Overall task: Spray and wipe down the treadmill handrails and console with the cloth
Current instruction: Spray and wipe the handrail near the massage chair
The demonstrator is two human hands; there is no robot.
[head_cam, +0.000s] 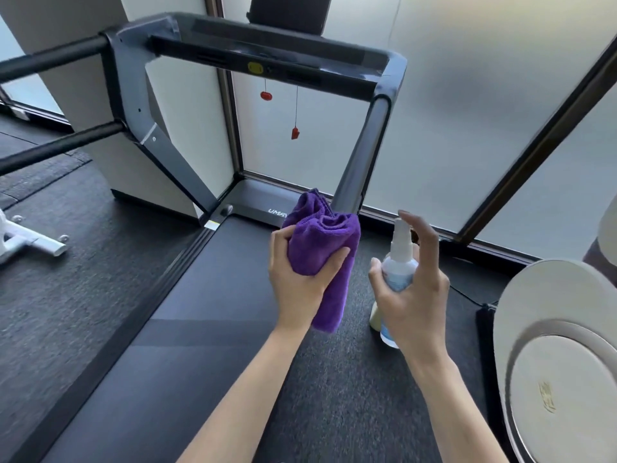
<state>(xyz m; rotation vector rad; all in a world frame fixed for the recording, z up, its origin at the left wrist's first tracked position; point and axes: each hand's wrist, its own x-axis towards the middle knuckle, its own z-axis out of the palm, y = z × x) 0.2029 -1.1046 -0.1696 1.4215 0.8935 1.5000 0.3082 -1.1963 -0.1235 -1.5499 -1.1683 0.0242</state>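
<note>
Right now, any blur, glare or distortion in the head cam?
Head view: wide-angle bending curves the window frames and rails; frosted windows backlight the scene, glare streaks on the console; cloth, bottle and both hands are fairly sharp, edges softer.

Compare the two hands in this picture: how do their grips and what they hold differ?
The left hand wraps its fingers and thumb round a bunched purple cloth; the right hand grips a small spray bottle. The left hand's fingers are all curled; the right hand's index finger is raised above the nozzle. Both are held over the treadmill belt.
</note>
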